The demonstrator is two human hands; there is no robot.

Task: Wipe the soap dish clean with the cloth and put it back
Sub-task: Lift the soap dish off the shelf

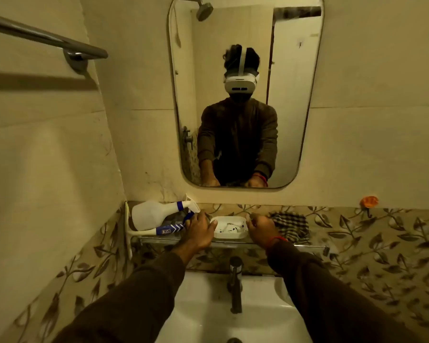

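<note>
A white soap dish point(229, 234) with dark specks inside sits on the glass shelf point(307, 246) under the mirror. My left hand point(198, 231) is at the dish's left end, thumb laid over its rim and fingers curled behind it. At the dish's right end my right hand point(263, 232) has curled fingers, the thumb against the rim. A black-and-white checked cloth point(292, 225) lies crumpled on the shelf just right of my right hand, and neither hand holds it.
A white spray bottle point(154, 215) with a blue collar lies on its side at the shelf's left end, beside a white and blue tube point(164, 230). Below are a dark tap point(235, 283) and a white basin point(208, 313). A towel bar point(42, 38) juts out at upper left.
</note>
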